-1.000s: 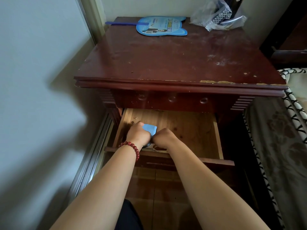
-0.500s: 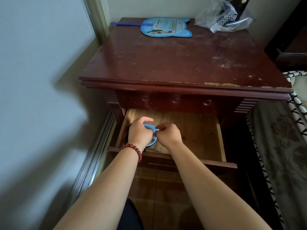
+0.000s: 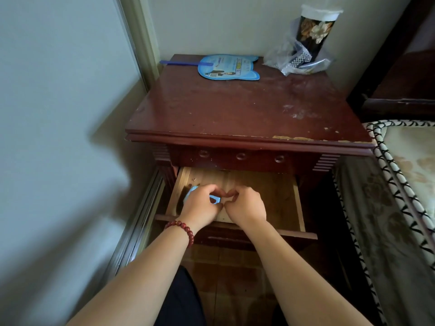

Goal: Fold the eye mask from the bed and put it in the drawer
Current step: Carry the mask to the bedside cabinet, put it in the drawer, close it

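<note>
The light blue eye mask [image 3: 214, 199] lies in the open wooden drawer [image 3: 270, 191] of the nightstand, toward its left side. My left hand [image 3: 200, 207], with a red bead bracelet on the wrist, covers most of the mask and its fingers curl round it. A second blue corner of the mask shows at the hand's far left. My right hand [image 3: 246, 204] is beside it in the drawer with fingers curled, and its fingertips meet those of the left hand. Whether the right hand holds the mask is hidden.
The dark red nightstand top [image 3: 235, 109] carries a blue hand fan [image 3: 229, 67] and a plastic bag with a cup [image 3: 306, 43] at the back. A wall and a sliding door rail [image 3: 138, 222] are on the left. The bed edge [image 3: 400, 184] is on the right.
The mask has moved left under my left hand and less blue shows. My right hand stays against the left hand. The camera has tilted up and shows more of the nightstand's back.
</note>
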